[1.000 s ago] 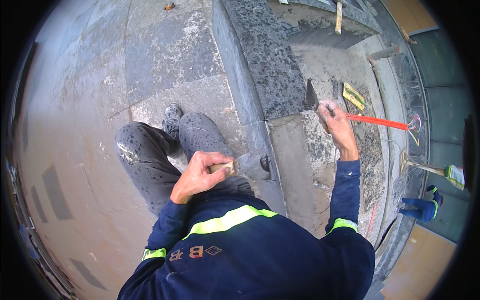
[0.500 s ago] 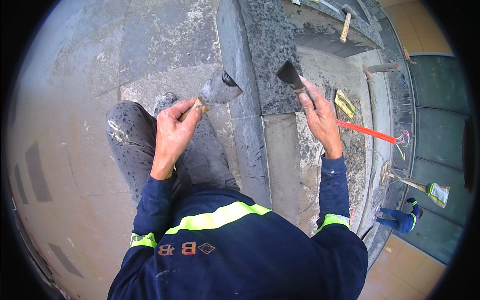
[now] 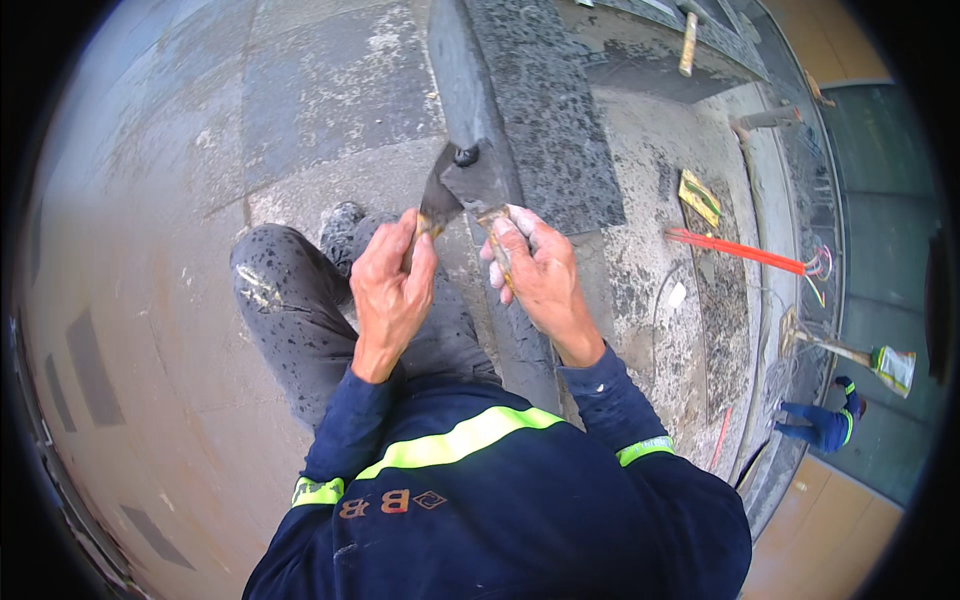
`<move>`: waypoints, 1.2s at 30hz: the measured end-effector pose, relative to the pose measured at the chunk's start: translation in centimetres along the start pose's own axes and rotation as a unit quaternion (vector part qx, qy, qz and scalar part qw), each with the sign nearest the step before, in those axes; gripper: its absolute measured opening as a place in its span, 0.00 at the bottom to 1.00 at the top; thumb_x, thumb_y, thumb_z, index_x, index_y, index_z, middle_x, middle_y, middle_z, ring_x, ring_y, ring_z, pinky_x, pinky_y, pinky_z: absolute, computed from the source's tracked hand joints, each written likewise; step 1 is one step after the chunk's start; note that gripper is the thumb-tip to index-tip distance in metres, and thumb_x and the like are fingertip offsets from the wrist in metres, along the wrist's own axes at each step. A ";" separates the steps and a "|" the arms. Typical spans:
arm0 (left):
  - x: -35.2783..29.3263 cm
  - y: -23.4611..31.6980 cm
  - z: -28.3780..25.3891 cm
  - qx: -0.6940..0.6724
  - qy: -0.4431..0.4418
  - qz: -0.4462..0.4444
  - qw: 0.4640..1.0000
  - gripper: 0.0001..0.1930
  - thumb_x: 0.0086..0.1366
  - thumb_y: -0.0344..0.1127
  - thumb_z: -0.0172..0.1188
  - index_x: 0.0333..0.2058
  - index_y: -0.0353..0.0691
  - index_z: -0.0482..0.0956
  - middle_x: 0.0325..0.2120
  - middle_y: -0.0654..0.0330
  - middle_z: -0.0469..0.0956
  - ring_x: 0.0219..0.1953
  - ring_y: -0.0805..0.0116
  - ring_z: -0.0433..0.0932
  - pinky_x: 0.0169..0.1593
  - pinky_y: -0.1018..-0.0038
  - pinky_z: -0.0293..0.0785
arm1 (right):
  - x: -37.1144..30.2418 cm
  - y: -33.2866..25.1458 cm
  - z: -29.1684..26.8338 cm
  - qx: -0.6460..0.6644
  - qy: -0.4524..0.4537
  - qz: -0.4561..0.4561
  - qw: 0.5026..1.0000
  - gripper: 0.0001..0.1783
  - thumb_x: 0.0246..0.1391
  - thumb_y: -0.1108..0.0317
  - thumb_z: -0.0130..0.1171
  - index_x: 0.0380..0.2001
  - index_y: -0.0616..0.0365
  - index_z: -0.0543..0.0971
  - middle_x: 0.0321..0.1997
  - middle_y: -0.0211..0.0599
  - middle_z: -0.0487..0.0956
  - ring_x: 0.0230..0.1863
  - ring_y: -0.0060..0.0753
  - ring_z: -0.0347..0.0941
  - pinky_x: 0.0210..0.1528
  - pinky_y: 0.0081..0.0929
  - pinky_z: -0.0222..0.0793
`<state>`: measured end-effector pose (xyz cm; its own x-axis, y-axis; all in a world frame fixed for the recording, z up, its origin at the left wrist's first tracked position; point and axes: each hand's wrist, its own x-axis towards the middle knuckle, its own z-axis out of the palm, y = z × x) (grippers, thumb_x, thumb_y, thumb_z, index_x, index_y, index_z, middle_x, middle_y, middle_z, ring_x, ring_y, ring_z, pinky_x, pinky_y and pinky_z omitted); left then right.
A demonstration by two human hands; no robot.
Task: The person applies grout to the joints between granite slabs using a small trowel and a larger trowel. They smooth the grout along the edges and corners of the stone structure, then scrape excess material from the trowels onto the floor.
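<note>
**Hands draw together over the kerb**

The right hand (image 3: 535,275) has come left from the far slab to meet the left hand (image 3: 395,280). Each grips a trowel (image 3: 440,200), blades crossed against the granite kerb (image 3: 480,80).

A grey paved floor (image 3: 180,150) fills the frame's left. At upper right, a rough mortar bed (image 3: 650,200) carries an orange conduit (image 3: 735,250), a yellow tool (image 3: 700,197) and a wooden-handled tool (image 3: 687,42).

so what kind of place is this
Likely an outdoor paving or stonework site: a granite kerb beside a raw mortar bed, a trowel in the left hand, another in the right hand.
</note>
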<state>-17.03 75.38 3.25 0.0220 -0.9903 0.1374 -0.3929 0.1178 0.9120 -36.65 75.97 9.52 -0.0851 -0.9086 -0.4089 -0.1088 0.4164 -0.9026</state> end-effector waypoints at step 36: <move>2.6 -0.9 -4.1 -0.042 -0.057 -0.170 0.983 0.22 0.67 0.35 0.67 0.55 0.26 0.88 0.34 0.49 0.87 0.36 0.72 0.84 0.43 0.71 0.81 | 7.3 -4.3 -12.1 -0.557 0.009 -0.385 0.736 0.22 0.64 0.71 0.72 0.59 0.39 0.92 0.52 0.35 0.88 0.55 0.45 0.84 0.55 0.43 0.75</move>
<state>-12.86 73.00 4.39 0.0342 -0.9749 -0.2198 -0.3034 -0.2197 0.9272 -48.76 67.92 11.99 0.4139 -0.8928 0.1775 -0.8752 -0.4440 -0.1922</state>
